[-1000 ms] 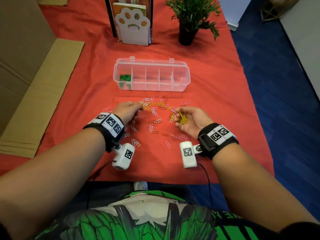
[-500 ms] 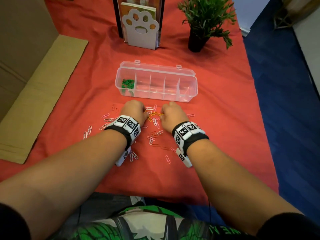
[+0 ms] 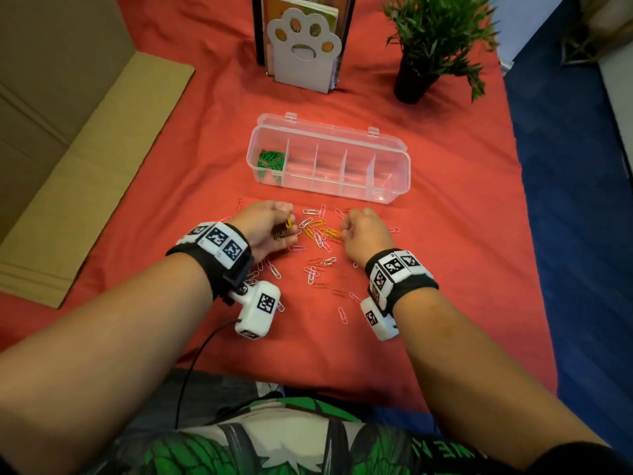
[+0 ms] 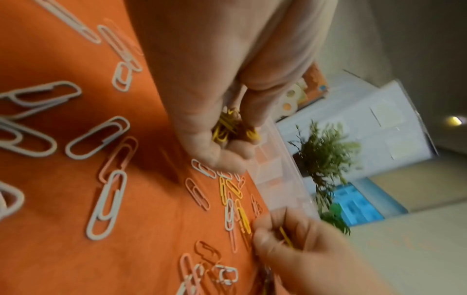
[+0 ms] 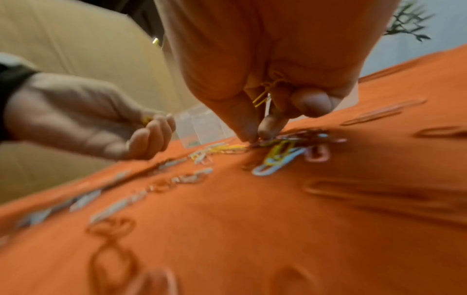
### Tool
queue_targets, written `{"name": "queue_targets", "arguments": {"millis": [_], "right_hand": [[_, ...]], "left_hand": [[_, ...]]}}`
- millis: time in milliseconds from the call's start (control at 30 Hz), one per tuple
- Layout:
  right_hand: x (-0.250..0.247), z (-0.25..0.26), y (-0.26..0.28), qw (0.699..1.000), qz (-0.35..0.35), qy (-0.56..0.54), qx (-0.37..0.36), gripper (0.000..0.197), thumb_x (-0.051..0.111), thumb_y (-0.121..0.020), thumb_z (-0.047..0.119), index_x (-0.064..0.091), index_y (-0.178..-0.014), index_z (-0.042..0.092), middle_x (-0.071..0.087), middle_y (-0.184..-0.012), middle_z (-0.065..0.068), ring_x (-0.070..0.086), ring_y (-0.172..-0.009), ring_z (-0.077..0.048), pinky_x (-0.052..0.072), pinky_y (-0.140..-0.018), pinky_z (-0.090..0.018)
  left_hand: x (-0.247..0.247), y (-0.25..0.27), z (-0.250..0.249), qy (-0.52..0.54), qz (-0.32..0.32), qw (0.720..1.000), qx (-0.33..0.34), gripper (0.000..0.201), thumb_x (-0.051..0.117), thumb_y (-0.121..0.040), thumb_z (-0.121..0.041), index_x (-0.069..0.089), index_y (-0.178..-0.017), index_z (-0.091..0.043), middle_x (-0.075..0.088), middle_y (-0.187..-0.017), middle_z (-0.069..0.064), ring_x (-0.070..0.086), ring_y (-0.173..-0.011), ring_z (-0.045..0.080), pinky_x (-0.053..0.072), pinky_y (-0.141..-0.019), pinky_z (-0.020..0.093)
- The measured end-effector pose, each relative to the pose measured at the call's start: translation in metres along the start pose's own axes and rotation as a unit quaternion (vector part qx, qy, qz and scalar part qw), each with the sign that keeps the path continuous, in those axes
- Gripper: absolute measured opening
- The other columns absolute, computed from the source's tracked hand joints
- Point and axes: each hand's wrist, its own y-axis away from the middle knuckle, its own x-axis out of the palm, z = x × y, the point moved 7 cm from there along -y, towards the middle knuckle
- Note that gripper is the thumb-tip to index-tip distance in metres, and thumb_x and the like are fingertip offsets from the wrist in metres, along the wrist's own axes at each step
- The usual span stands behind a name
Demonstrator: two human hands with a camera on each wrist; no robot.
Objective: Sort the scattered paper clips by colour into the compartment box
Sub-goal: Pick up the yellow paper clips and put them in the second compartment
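Both grips are clamped on yellow clips: the left hand cups a small bunch, the right hand pinches more at the pile on the worktop, just before the clear plastic box. Thin, slick wire loops could tangle, so a white or pink clip might ride along; a loose cupped bunch might spill.

Home desk: bookend, potted plant

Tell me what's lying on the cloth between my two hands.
Loose paper clips, mostly yellow and white, lie between the left hand and right hand; the head view shows it.
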Motion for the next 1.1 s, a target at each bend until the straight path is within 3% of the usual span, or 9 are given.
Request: {"name": "queue_targets", "arguments": {"millis": [100,300,367,533,667,833,900,967,1100], "right_hand": [[0.002,-0.006,0.003,1.000,0.024,0.011,0.017,0.018,0.047,-0.080,0.000,0.061,-0.090,0.009,0.053,-0.102,-0.013,0.057,-0.097,-0.032,0.047,-0.084,-0.033],[0.004,0.026,-0.001,0.996,-0.007,0.068,-0.048,0.022,0.058,-0.085,0.020,0.058,-0.102,0.005,0.052,-0.107,-0.015,0.052,-0.105,-0.033,0.045,-0.091,-0.037],[0.012,0.036,0.001,0.992,-0.003,0.111,-0.065,0.027,0.058,-0.083,0.016,0.054,-0.107,0.004,0.050,-0.110,-0.015,0.051,-0.107,-0.034,0.046,-0.091,-0.040],[0.016,0.026,-0.001,0.999,0.026,0.036,-0.013,0.020,0.053,-0.084,0.010,0.055,-0.104,0.005,0.051,-0.113,-0.015,0.054,-0.103,-0.033,0.044,-0.088,-0.035],[-0.003,0.001,0.000,0.979,0.000,-0.188,0.075,0.005,0.054,-0.088,0.012,0.055,-0.089,0.017,0.054,-0.082,0.001,0.051,-0.076,-0.018,0.038,-0.068,-0.024],[0.000,-0.017,0.006,0.843,0.048,-0.507,0.170,0.023,0.042,-0.091,0.000,0.058,-0.086,0.017,0.044,-0.068,0.003,0.038,-0.052,-0.009,0.031,-0.043,-0.018],[0.003,-0.013,0.011,0.747,0.073,-0.626,0.210,0.019,0.042,-0.091,0.005,0.055,-0.079,0.013,0.044,-0.066,0.000,0.042,-0.055,-0.011,0.036,-0.045,-0.020],[0.005,-0.010,0.015,0.702,0.096,-0.667,0.230,0.017,0.044,-0.091,0.010,0.054,-0.077,0.011,0.044,-0.067,0.000,0.041,-0.055,-0.011,0.037,-0.042,-0.018],[0.007,-0.001,0.016,0.678,0.114,-0.683,0.245,0.020,0.042,-0.093,0.006,0.060,-0.087,0.007,0.052,-0.073,-0.004,0.045,-0.059,-0.011,0.044,-0.044,-0.017]], "left_hand": [[0.000,0.003,-0.002,0.055,0.019,0.998,-0.019,0.028,0.029,-0.094,-0.001,0.054,-0.086,-0.011,0.050,-0.072,0.004,0.056,-0.068,0.019,0.055,-0.072,0.038],[0.012,-0.008,-0.001,-0.129,-0.030,0.991,0.030,0.024,0.055,-0.088,-0.028,0.053,-0.066,-0.019,0.044,-0.058,-0.002,0.039,-0.038,0.009,0.035,-0.040,0.016],[0.014,-0.012,-0.011,-0.308,-0.065,0.941,0.122,0.019,0.065,-0.081,-0.030,0.061,-0.068,-0.017,0.056,-0.061,0.003,0.049,-0.049,0.017,0.042,-0.049,0.024],[0.037,-0.007,-0.018,-0.622,-0.034,0.733,0.273,0.024,0.065,-0.080,-0.024,0.070,-0.103,-0.017,0.062,-0.098,0.011,0.060,-0.092,0.027,0.047,-0.083,0.030],[0.038,-0.010,-0.016,-0.647,-0.025,0.704,0.293,0.018,0.061,-0.083,-0.021,0.068,-0.095,-0.010,0.057,-0.101,0.014,0.057,-0.095,0.030,0.043,-0.085,0.032],[0.027,-0.013,-0.016,-0.595,-0.039,0.760,0.259,0.019,0.056,-0.088,-0.025,0.064,-0.093,-0.008,0.060,-0.095,0.012,0.058,-0.086,0.028,0.044,-0.079,0.031],[0.018,-0.015,-0.015,-0.436,-0.048,0.879,0.185,0.022,0.046,-0.093,-0.024,0.061,-0.085,-0.010,0.057,-0.077,0.005,0.054,-0.066,0.019,0.045,-0.064,0.028],[0.012,-0.015,-0.002,-0.146,-0.014,0.988,0.050,0.028,0.036,-0.097,-0.021,0.055,-0.078,-0.013,0.051,-0.068,0.003,0.050,-0.049,0.010,0.047,-0.049,0.021],[0.004,-0.005,0.003,0.125,0.052,0.988,-0.075,0.032,0.034,-0.096,-0.022,0.059,-0.088,-0.004,0.061,-0.081,0.011,0.065,-0.057,0.017,0.060,-0.059,0.032]]}}
